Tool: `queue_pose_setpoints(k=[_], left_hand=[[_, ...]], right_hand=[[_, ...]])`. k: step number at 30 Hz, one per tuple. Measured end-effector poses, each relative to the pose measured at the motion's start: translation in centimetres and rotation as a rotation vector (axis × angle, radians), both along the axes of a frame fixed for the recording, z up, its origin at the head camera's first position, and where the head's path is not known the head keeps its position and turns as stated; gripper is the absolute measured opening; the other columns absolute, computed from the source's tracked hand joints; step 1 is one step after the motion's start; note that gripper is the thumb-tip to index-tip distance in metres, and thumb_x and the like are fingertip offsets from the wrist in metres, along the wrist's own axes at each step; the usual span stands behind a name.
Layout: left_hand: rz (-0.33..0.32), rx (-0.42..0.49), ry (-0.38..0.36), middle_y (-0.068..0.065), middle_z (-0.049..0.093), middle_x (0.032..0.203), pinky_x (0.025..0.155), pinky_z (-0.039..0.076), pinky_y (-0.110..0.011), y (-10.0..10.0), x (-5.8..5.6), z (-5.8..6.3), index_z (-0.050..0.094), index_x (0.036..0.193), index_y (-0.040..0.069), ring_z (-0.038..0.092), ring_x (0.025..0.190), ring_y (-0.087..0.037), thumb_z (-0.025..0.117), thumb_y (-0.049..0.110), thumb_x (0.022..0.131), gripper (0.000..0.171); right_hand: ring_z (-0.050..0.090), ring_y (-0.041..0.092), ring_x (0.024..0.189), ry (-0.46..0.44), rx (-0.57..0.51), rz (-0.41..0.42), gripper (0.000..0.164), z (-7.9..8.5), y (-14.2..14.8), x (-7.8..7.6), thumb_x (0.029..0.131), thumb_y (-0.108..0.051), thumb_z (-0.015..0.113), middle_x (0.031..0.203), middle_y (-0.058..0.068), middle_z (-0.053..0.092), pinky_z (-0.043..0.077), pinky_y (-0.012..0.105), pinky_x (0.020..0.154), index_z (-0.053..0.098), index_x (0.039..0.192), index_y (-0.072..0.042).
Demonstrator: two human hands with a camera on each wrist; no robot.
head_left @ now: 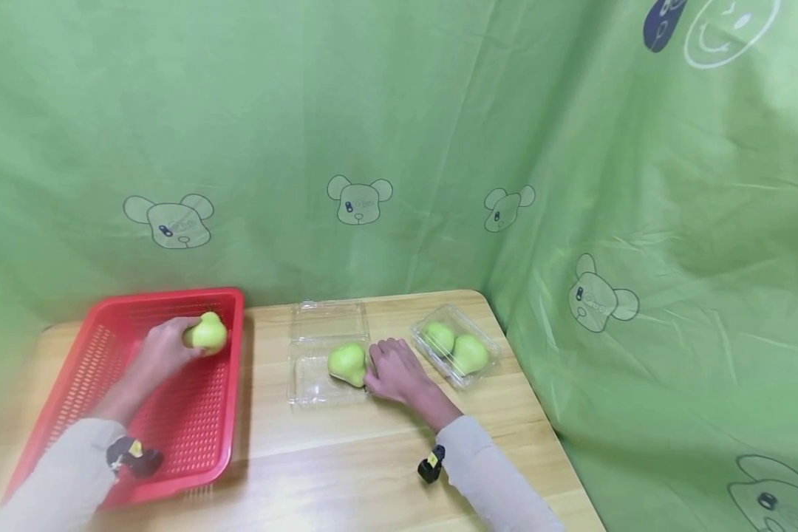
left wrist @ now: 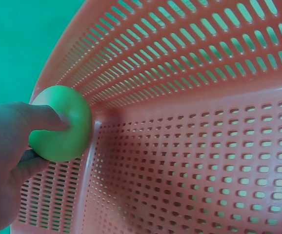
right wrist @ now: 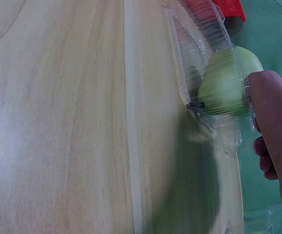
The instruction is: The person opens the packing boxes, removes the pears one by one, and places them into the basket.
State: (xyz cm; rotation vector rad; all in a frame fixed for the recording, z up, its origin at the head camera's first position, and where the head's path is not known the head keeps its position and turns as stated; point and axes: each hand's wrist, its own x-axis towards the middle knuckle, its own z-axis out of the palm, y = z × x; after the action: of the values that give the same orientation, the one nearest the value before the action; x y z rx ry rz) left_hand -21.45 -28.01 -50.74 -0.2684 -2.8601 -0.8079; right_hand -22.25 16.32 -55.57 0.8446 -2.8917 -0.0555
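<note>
My left hand (head_left: 166, 346) grips a green pear (head_left: 207, 334) inside the far right part of the red basket (head_left: 238, 384). In the left wrist view the thumb lies across this pear (left wrist: 63, 124). Another green pear (head_left: 347, 363) lies in the near half of an open clear plastic container (head_left: 306, 380). My right hand (head_left: 395, 369) is at that container's right edge, close against the pear. From the right wrist, its thumb meets the edge beside the pear (right wrist: 224, 83) and its other fingers curl outside; the exact contact is partly hidden.
A closed clear container (head_left: 455, 314) with two green pears (head_left: 468, 355) stands to the right of my right hand. The wooden table (head_left: 319, 473) meets a green curtain (head_left: 425, 111) behind and on the right.
</note>
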Motion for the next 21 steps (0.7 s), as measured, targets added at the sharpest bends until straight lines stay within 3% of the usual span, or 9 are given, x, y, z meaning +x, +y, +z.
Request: queue_pose_setpoints(k=[8, 15, 21], left_hand=[[-0.027, -0.005, -0.033, -0.041, 0.062, 0.125, 0.101, 0.05, -0.071, 0.3, 0.4, -1.1, 0.06, 0.127, -0.017, 0.059, 0.116, -0.061, 0.085, 0.003, 0.076, 0.06], [-0.051, -0.029, -0.013, -0.04, 0.064, 0.12, 0.098, 0.053, -0.069, 0.5, 0.9, -2.1, 0.061, 0.122, -0.018, 0.061, 0.113, -0.06, 0.084, -0.001, 0.074, 0.056], [-0.057, -0.027, 0.003, -0.04, 0.065, 0.12, 0.1, 0.053, -0.069, 0.7, 0.7, -1.9, 0.061, 0.123, -0.017, 0.061, 0.114, -0.058, 0.084, -0.001, 0.074, 0.056]], right_hand=[[0.045, 0.016, 0.076, -0.01, -0.009, -0.004, 0.021, -0.1, -0.1, 0.1, 0.093, -0.037, 0.053, 0.079, -0.003, 0.051, 0.045, 0.03, 0.078, 0.052, 0.085, -0.018], [0.045, 0.016, 0.075, 0.01, -0.013, 0.013, 0.021, -0.1, -0.1, 0.2, 0.093, -0.037, 0.053, 0.078, -0.002, 0.051, 0.045, 0.03, 0.076, 0.053, 0.085, -0.017], [0.044, 0.015, 0.075, 0.007, -0.017, 0.003, 0.021, 0.0, 0.1, 0.1, 0.092, -0.037, 0.053, 0.078, -0.003, 0.05, 0.044, 0.029, 0.075, 0.053, 0.086, -0.017]])
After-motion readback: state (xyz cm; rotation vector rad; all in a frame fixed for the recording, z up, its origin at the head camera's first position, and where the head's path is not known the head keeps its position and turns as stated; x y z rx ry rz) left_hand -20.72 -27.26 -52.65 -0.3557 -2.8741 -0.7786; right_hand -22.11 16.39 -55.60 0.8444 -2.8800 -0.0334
